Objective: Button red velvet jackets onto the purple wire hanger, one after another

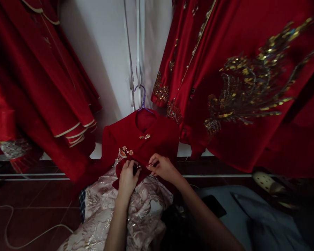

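Observation:
A short red jacket [115, 136] hangs by a purple hanger [143, 99] in front of me. Its upper front carries a beaded clasp [144, 137], and a jewelled brooch [122, 153] with dangling pearls is on its left side. My left hand [128, 174] is closed on the lower front edge, pinching one half of a second beaded clasp [138, 166]. In my right hand [161, 167], thumb and fingertips pinch the other half of that clasp, a small gap away. The fingers partly hide both halves.
Pale pink shiny fabric [99, 209] lies bunched below the jacket. Red garments [60, 87] hang at left, and a sequined red gown [240, 139] at right. A dark phone [214, 205] rests on a grey-blue surface [235, 223]; a white cable [9, 226] crosses the tiled floor.

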The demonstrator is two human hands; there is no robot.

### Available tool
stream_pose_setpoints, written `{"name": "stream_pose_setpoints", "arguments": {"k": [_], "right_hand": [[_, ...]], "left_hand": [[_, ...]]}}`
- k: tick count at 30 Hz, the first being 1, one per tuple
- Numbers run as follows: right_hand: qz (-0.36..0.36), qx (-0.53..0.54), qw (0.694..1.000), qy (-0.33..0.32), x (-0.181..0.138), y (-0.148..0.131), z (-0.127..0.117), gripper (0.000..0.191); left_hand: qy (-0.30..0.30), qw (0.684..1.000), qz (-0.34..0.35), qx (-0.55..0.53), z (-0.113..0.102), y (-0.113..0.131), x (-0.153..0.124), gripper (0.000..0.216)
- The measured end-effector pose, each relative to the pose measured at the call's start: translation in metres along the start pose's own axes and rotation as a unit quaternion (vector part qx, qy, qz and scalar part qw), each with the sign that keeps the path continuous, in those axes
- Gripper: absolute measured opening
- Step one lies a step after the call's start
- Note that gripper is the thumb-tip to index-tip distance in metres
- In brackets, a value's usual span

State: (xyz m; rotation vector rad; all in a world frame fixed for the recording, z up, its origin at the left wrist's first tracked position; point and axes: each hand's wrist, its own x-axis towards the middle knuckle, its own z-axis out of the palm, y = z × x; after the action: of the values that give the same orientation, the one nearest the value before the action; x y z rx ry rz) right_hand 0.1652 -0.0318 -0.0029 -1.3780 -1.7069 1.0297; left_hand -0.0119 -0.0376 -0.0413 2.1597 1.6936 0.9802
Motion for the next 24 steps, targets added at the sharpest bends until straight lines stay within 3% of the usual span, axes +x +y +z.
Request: {"name": "stream_pose_setpoints", "arguments": {"k": [2, 5, 14, 19, 24], "right_hand": [[0.002, 0.018, 1.0, 0.003, 0.0, 0.001, -0.002, 0.017], [0.016, 0.015, 1.0, 0.003, -0.002, 0.002, -0.003, 0.021], [0.005, -0.048, 0.999, -0.013, -0.01, 0.0, -0.003, 0.029], [0.029, 0.02, 0.999, 0.0, -0.007, 0.003, 0.003, 0.024], [-0.017, 0.041, 0.998, 0.042, -0.003, 0.004, 0.014, 0.021]], "left_hand": [[-0.04, 0.998, 0.007, 0.048, 0.0, 0.006, 0.006, 0.024], [-0.086, 0.992, 0.016, 0.093, 0.0, 0.014, 0.01, 0.016], [-0.055, 0.99, -0.076, 0.101, 0.004, 0.013, 0.009, 0.018], [-0.027, 0.994, -0.11, -0.011, -0.001, 0.017, 0.014, 0.008], [0.009, 0.975, -0.113, -0.192, 0.011, 0.012, 0.009, 0.011]]}}
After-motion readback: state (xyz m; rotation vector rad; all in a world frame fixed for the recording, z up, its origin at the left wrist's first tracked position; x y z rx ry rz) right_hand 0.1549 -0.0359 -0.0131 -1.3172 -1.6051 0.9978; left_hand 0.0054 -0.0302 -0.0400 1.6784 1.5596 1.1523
